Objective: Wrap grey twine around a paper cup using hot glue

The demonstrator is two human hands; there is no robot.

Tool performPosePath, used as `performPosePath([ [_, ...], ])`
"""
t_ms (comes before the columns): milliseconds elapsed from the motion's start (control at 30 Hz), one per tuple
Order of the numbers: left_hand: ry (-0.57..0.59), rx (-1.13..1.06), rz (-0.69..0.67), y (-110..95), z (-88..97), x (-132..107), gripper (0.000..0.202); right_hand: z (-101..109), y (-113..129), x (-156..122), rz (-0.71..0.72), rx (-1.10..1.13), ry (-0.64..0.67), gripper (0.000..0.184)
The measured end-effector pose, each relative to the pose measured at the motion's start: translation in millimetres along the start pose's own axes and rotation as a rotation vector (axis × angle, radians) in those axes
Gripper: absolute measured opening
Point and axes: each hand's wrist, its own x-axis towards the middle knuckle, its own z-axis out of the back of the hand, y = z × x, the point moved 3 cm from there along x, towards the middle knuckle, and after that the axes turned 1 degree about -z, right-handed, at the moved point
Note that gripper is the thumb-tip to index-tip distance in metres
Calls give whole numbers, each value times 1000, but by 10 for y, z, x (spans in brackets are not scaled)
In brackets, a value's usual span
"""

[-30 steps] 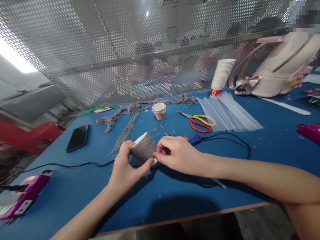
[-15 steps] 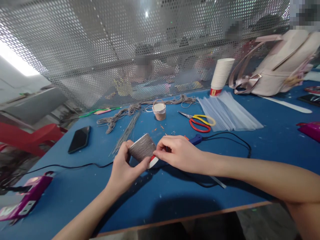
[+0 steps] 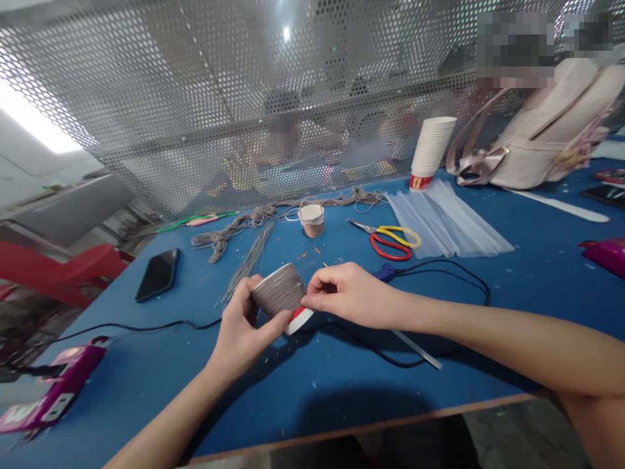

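"Where's the cord-wrapped cup [image 3: 279, 290]?"
"In the left hand [image 3: 241, 332], tilted, fingers gripping it."
"And the right hand [image 3: 354, 297]?"
"Its fingers curl against the cup's side; whether they grasp anything cannot be told. Scissors [image 3: 374, 230] lie beyond them."

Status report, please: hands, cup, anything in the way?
Left hand gripping tilted, yarn-wrapped cup. Right hand pinched by its red band. Scissors beyond, touching neither.
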Motion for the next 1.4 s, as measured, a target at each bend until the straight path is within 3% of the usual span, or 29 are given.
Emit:
performPosePath([
  [167, 11, -62, -57, 2, 12, 3, 32, 26, 39, -24, 22, -39, 2, 17],
  [367, 84, -207, -259, 55, 46, 12, 32, 10, 45, -14, -34, 33, 31, 19],
  [467, 91, -344, -284, 144, 67, 32, 31, 28, 20, 6, -61, -1, -32, 25],
  [533, 80, -425, -264, 183, 73, 58, 35, 58, 24, 28, 19, -51, -92, 49],
  [633, 78, -462, -232, 158, 56, 113, 46, 94, 77, 65, 285, -123, -98, 75],
  [767, 81, -541, -145, 46, -13, 200, 51, 96, 122, 113, 486, -199, -11, 67],
  [967, -112, -683, 94, 69, -112, 357, 20, 37, 34, 283, 493, -337, -22, 52],
  [1133, -226, -676, 163, 165, -195, 608, 16, 114, -87, 560, 411, -433, -50, 51],
  [1233, -219, -678, 192, 148, -266, 727, 20, 222, -103, 689, 367, -471, -57, 51],
  [1400, -82, -680, 226, 23, -352, 750, 43, 413, -136, 762, 319, -465, -103, 51],
])
